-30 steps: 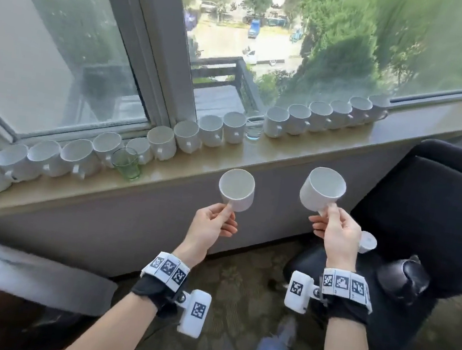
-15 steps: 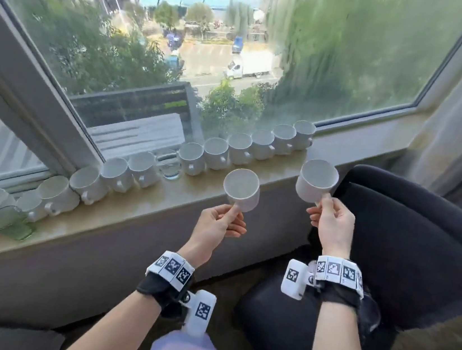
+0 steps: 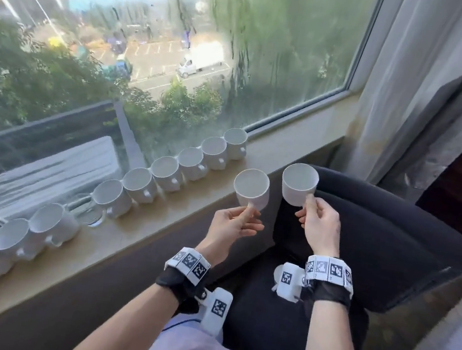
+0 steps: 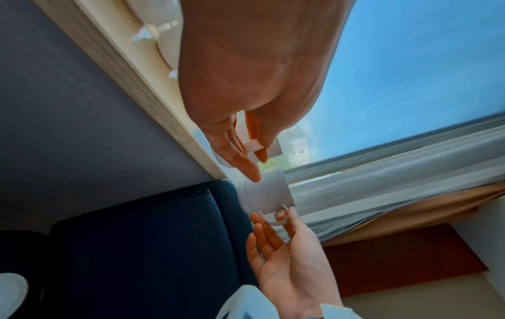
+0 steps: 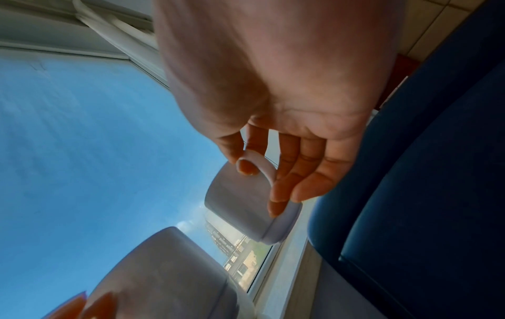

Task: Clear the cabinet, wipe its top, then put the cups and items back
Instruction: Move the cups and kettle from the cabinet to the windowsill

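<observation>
Above sill (image 3: 266, 162) | both hands pinch cup handles | right wrist: index through loop

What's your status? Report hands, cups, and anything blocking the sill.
Left hand pinches one white cup by its handle; right hand another cup. Both held above the sill. Sill bare beyond the cup row; nothing in the way.
</observation>
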`<state>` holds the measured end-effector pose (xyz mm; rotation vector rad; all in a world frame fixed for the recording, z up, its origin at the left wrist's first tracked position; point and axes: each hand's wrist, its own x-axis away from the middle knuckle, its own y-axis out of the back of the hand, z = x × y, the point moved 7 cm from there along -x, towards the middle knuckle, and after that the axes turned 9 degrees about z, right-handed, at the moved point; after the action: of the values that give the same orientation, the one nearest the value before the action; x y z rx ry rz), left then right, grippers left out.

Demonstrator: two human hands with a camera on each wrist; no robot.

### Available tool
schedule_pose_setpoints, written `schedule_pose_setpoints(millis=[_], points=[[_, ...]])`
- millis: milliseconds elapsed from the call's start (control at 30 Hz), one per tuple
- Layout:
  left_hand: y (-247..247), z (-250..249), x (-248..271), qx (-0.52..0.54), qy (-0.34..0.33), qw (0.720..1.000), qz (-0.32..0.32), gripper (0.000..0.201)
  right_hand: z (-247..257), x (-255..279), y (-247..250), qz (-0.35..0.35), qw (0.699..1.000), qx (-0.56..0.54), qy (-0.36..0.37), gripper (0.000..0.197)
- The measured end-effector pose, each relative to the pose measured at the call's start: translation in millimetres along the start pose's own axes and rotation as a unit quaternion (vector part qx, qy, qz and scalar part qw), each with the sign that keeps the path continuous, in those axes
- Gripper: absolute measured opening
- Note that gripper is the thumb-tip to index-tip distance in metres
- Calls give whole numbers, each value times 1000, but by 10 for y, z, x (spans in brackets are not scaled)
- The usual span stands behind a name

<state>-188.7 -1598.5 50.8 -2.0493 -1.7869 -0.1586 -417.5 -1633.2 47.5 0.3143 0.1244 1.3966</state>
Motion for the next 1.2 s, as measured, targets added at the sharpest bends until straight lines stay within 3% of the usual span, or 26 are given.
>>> schedule_pose_setpoints(millis=[267,600,900,1200], points=[[-98,-280,-1069,8,12,1000,17,28,150,-951,35,-26,999,29,-6,43],[-34,-463,-2211,6,36,999,11,32,68,-2221,-370,-7,999,1,-40,44],[70,-312,-2671,73,73,993,-60,17,-109,-2849,-690,53,997,11,-54,44],[57,-240,-2789,127,40,985,-113,21,-75,-3103,-933,125,990,16,-57,37]])
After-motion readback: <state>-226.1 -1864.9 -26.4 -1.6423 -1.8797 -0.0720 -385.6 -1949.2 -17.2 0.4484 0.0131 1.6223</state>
